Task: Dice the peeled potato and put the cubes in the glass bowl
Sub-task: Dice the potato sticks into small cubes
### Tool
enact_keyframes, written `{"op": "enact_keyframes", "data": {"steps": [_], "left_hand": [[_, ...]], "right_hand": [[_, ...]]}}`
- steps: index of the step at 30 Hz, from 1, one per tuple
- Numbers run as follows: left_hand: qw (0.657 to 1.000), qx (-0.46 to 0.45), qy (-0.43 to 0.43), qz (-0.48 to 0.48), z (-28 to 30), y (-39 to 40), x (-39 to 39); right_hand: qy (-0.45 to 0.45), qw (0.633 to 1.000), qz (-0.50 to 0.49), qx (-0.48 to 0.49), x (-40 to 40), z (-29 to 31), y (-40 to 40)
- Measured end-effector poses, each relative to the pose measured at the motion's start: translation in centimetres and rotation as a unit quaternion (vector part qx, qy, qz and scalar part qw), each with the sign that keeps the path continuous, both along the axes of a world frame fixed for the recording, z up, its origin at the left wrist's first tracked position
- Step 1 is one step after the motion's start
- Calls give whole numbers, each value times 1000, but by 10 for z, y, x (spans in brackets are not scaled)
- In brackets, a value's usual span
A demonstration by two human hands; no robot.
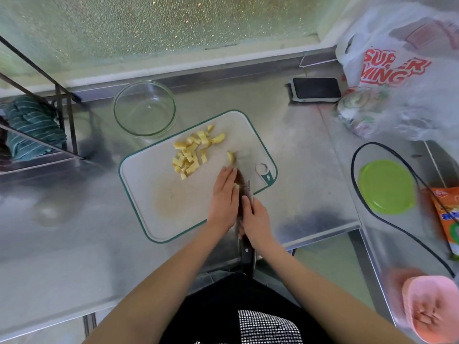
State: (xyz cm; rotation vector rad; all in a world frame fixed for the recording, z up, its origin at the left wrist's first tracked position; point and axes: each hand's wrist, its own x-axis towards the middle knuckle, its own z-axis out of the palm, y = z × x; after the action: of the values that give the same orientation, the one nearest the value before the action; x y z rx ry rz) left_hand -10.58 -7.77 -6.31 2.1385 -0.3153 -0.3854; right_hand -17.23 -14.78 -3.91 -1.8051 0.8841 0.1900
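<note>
From the head camera, red print on the white plastic bag (pixel 387 58), far beyond and to the right of the right hand (pixel 255 219), read "SUPER" above "MING"; writing on the orange packet (pixel 447 214) at the right edge was too blurred to read. The right hand was wrapped around the knife (pixel 244 192) near where blade met handle, forefinger along the spine, the dark handle running back toward the body. The left hand (pixel 223 194) lay flat with straight fingers pressed against the blade's left side, a pale potato piece (pixel 236 186) showing between them. Just past the fingertips sat one loose chunk (pixel 231 157); farther ahead and left, a heap of roughly thirty potato cubes (pixel 192 152) lay on the white, green-rimmed cutting board (pixel 159 207), whose near-left half was bare. One glass bowl (pixel 144 108) stood just beyond the board's far-left edge. One dark phone (pixel 316 88) and one green lid (pixel 386 186) lay to the right.
</note>
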Motion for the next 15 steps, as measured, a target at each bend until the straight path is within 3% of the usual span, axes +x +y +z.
{"op": "enact_keyframes", "data": {"steps": [4, 9, 15], "left_hand": [[1000, 5, -8, 22, 0, 6, 6], [994, 80, -67, 6, -7, 32, 19], [970, 185, -156, -21, -8, 68, 46]], "right_hand": [[-10, 998, 5, 59, 6, 4, 9], [-20, 998, 36, 51, 23, 7, 21], [-74, 994, 31, -69, 34, 22, 21]]}}
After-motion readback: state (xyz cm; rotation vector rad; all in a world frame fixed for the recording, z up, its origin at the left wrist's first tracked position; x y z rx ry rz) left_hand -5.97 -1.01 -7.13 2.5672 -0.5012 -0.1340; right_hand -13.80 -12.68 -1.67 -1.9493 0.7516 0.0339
